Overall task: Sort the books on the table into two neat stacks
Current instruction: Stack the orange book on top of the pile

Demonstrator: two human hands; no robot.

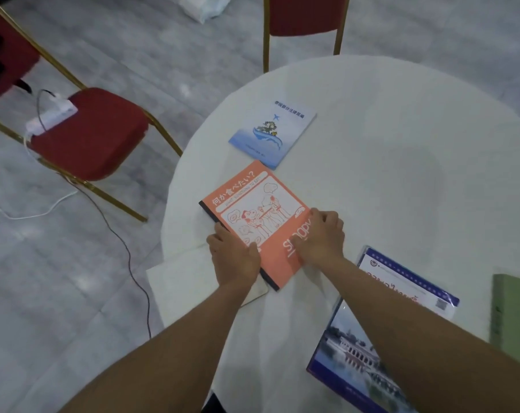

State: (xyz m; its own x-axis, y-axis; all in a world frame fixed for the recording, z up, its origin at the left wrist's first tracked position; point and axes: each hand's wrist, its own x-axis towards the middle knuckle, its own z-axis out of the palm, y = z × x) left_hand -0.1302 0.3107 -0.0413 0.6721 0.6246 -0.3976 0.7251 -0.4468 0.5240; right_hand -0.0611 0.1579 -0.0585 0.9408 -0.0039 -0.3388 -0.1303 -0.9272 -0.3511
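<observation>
An orange book is held flat near the left edge of the round, white-clothed tabletop, turned at a slant. Its dark spine side is gripped by the left hand, the thumb laid on the cover and the fingers curled along the edge. Its opposite long edge is held by the right hand, the fingers bent down onto the cover; whether they reach under the edge cannot be told. A white notebook lies partly beneath the orange book and the left hand and overhangs the left edge. A blue booklet is seen just beyond the orange book's far corner, close to the far-left edge. Towards the near-right edge a sleeved book with a blue border rests on a picture book, both partly covered by the right forearm, and a green book lies beside them, cut off by the frame. Left of the table a red chair carries a white power strip, from which a dark cable trails across the floor.
</observation>
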